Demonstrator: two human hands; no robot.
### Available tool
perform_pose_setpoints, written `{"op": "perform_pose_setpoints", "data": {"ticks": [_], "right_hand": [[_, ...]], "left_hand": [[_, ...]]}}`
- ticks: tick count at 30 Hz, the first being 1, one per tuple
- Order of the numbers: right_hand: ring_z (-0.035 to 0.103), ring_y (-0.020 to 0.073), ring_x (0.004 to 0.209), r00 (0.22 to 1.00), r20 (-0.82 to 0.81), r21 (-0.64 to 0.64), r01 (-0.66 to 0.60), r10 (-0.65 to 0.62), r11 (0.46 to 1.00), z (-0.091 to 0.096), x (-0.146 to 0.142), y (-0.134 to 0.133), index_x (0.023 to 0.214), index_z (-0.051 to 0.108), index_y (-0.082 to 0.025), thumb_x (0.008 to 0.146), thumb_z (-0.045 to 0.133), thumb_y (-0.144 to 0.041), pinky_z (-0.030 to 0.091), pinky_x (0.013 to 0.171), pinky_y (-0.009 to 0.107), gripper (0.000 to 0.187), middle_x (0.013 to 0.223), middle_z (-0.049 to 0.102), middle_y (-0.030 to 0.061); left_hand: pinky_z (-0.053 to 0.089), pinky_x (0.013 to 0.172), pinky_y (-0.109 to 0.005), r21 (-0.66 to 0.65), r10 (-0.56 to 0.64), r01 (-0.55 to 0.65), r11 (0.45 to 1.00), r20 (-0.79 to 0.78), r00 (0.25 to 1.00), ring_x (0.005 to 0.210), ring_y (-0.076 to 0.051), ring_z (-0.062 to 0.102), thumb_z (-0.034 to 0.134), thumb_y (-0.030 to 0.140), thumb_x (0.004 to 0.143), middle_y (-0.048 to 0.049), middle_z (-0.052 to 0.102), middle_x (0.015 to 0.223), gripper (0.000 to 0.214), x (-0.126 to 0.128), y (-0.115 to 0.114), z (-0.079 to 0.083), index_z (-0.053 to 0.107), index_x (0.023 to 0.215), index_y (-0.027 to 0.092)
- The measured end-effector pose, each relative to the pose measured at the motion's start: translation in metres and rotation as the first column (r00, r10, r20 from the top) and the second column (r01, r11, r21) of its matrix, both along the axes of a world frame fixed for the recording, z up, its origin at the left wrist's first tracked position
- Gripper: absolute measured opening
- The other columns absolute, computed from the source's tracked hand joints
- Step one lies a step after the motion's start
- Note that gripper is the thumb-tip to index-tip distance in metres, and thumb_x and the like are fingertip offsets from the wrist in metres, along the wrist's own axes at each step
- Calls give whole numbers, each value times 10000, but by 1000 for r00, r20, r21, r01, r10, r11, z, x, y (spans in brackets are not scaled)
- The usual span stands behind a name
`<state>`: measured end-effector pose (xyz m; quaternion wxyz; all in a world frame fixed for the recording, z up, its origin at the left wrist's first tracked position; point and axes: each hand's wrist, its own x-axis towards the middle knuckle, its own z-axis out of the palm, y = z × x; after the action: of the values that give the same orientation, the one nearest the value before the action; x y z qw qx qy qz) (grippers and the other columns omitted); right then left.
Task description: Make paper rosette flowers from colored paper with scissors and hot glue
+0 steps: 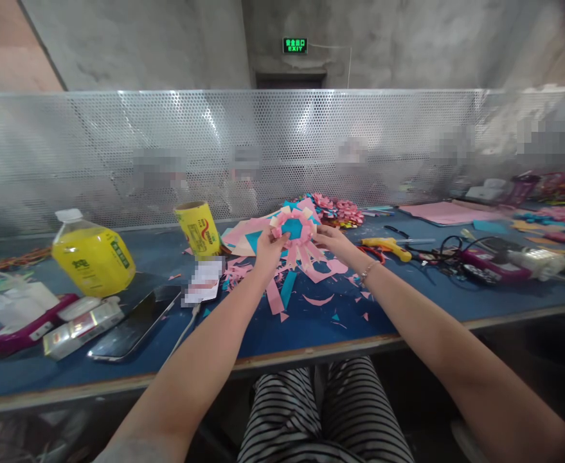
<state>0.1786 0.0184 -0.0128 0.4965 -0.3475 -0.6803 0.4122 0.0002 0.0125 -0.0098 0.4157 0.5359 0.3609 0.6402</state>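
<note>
- Magenta case (19,331): far left on the blue table (407,302), lying flat, with white items on top of it.
- Yellow bottle (94,257): white cap, tipped over towards the left, behind the case.
- Silver packet (82,328): lying flat just right of the case, near the table's front edge.
- Dark phone (132,325): screen up, beside the packet, with a white cable running from its right end.
- Yellow roll (199,228): printed label, leaning, set back behind the phone.
- Left hand (269,247): fingers closed on the left rim of the paper rosette (292,228).
- Paper rosette: pink loops around a blue centre, held up over the middle of the table, between both hands.
- Right hand (330,239): fingertips pinched on the rosette's right side; bracelet at the wrist.
- Paper scraps (318,300): pink and blue offcuts strewn on the table beneath the hands.
- Yellow glue gun (385,246): lying on its side, just right of the right hand.
- Black cables (448,247): tangled, further right.
- Pink sheet (443,212): flat, at the back right.
</note>
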Motion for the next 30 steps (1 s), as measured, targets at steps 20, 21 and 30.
{"op": "perform_pose_setpoints", "data": {"ticks": [20,21,30], "right_hand": [[552,111,659,988,-148,-156,26,-50,987,3,4,4,771,535,-187,611,680,-473,449,633,260,358,720,573,-3],[556,116,674,986,-135,-123,78,-94,989,3,5,5,787,534,-191,635,653,-495,449,634,260,360,731,577,1],[567,131,713,975,-153,183,186,-159,965,15,9,-3,942,572,-234,717,588,-470,479,693,299,327,841,618,18]], "left_hand": [[396,511,-219,78,0,10,997,-130,992,529,-94,497,687,273,586,54,497,568,251,0,2,-1,489,705,173],[387,511,-217,96,-8,22,995,-136,991,522,-92,487,683,272,591,58,482,554,251,0,1,-1,467,678,177],[224,470,-205,206,40,30,978,-327,944,462,-60,271,625,229,633,83,301,509,241,5,-8,3,387,615,191]]}}
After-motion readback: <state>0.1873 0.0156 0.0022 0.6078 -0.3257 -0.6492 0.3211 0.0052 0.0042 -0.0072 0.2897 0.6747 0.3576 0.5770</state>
